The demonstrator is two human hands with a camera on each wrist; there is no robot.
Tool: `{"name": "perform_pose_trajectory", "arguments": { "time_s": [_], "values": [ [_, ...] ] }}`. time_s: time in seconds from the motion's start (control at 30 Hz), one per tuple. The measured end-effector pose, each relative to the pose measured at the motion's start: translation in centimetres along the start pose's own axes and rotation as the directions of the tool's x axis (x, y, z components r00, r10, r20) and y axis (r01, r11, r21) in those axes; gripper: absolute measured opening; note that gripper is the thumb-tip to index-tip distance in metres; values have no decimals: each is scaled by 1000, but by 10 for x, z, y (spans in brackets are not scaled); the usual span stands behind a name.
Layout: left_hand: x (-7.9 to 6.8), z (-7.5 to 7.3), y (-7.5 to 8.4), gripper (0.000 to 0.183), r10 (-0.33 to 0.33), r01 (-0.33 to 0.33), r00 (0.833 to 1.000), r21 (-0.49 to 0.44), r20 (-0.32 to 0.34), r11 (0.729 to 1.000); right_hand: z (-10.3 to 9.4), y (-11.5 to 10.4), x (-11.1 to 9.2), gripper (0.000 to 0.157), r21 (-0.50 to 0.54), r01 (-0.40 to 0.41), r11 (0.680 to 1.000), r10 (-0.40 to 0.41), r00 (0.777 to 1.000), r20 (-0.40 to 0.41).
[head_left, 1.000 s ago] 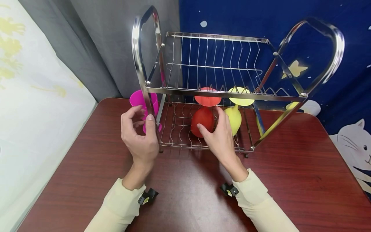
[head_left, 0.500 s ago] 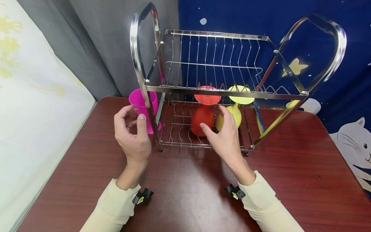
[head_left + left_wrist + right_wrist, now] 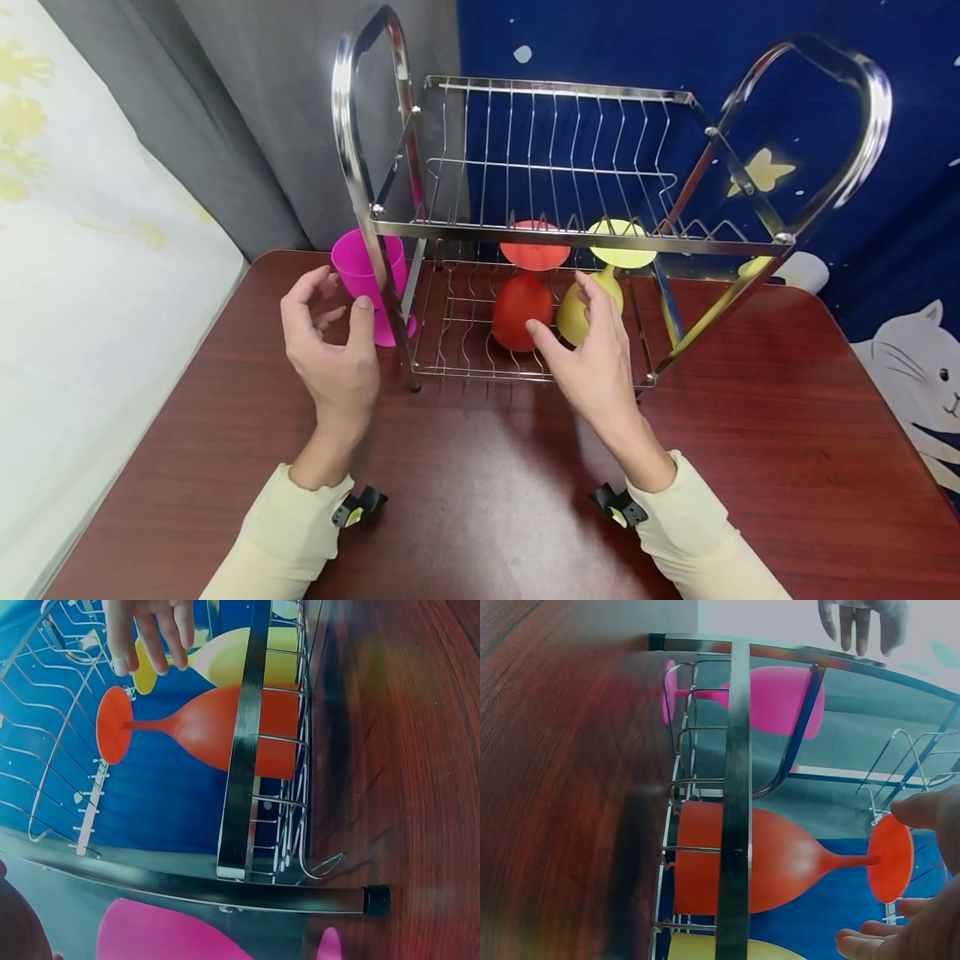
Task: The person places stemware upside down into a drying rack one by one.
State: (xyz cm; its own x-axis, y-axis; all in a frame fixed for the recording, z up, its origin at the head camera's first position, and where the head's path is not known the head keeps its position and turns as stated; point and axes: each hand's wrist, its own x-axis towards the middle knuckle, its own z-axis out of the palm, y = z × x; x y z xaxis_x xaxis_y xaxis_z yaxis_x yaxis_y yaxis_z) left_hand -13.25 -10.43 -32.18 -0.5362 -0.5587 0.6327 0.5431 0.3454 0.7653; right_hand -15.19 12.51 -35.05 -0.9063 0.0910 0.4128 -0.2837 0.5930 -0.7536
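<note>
Seems riskiest around the red goblet [image 3: 522, 315], set upside down on the wire lower tier of the rack [image 3: 465, 232], foot up and apparently beneath the upper tier [image 3: 697, 246]. Lifted straight up from there, would probably strike the wires overhead with that wide foot and tip. Could also be knocked sideways into the yellow goblet [image 3: 570, 318], likewise inverted just beside it, by a careless turn of the right hand [image 3: 592, 358], near both with thumb and fingers parted and nothing gripped. Impossible to tell from these views about light contact at the fingertips. Looks just as chancy by the left hand [image 3: 330, 350], fingers loosely bent, holding nothing, close to the magenta goblet [image 3: 352, 265], upright on the table [image 3: 480, 483] just outside the rack's left side. Might topple, with so slim a stem, at 1 bump from a knuckle or a shoved rack. Better approached slowly than with a quick swing, given 3 goblets so near 2 hands. Easily unsettled, too, by 1 off-centre press on an inverted bowl, with only thin wires for support.
</note>
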Motion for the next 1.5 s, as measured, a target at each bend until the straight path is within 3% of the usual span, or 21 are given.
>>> {"name": "perform_pose_trajectory", "arguments": {
  "time_s": [0.5, 0.93, 1.2, 1.5],
  "values": [
    [3, -4, -19, 49, -67, 61, 996, 90, 56, 994, -15, -8, -5, 74, 40, 26, 999, -25, 999, -35],
    [4, -7, -40, 61, -187, 166, 975, 163, 122, 973, -32, -13, -6, 74, 83, 50, 995, -41, 993, -109],
    [5, -8, -82, 76, -235, 208, 962, 183, 139, 961, -44, -12, -6, 70, 130, 45, 991, -30, 993, -118],
    [4, -8, -94, 82, -226, 188, 961, 221, 159, 957, -54, -10, -7, 71, 132, 12, 991, 7, 990, -144]
  ]
}}
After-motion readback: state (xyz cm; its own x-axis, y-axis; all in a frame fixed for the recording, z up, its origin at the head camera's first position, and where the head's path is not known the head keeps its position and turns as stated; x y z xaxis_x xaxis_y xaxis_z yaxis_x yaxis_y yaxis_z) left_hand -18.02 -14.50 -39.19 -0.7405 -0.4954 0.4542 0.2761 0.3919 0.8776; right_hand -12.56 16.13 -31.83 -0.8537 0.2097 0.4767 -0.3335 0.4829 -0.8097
